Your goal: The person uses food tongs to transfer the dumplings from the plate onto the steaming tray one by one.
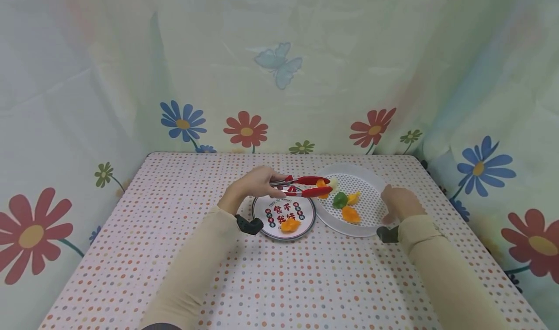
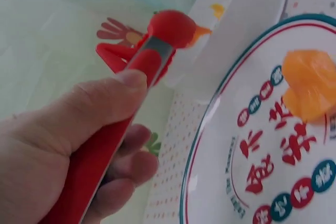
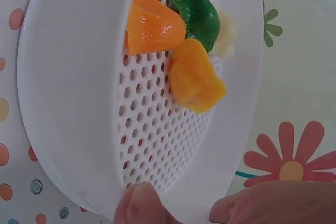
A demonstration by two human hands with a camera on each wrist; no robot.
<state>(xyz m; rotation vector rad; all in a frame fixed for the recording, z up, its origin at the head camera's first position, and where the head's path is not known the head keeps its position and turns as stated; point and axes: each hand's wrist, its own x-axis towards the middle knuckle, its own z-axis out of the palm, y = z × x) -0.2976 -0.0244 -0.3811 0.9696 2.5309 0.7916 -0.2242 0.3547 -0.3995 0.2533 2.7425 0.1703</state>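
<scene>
My left hand (image 1: 257,182) grips a pair of red-and-steel tongs (image 2: 100,156), thumb on one arm and fingers under the other. Between the red tips, over the left side of a white perforated basket (image 1: 375,178), is an orange dumpling-like piece (image 1: 322,183). My right hand (image 1: 402,201) holds the basket's right rim between thumb and fingers. Inside the basket lie a green piece (image 3: 197,17), an orange piece (image 3: 156,27), a yellow piece (image 3: 194,77) and a pale piece (image 3: 227,35). Another orange piece (image 2: 310,82) rests on a round plate with red characters (image 1: 261,207).
The plate stands left of the basket, their rims close together. Both are on a table with a dotted cloth (image 1: 279,281). Flower-printed curtains (image 1: 279,102) hang behind the table and along both sides.
</scene>
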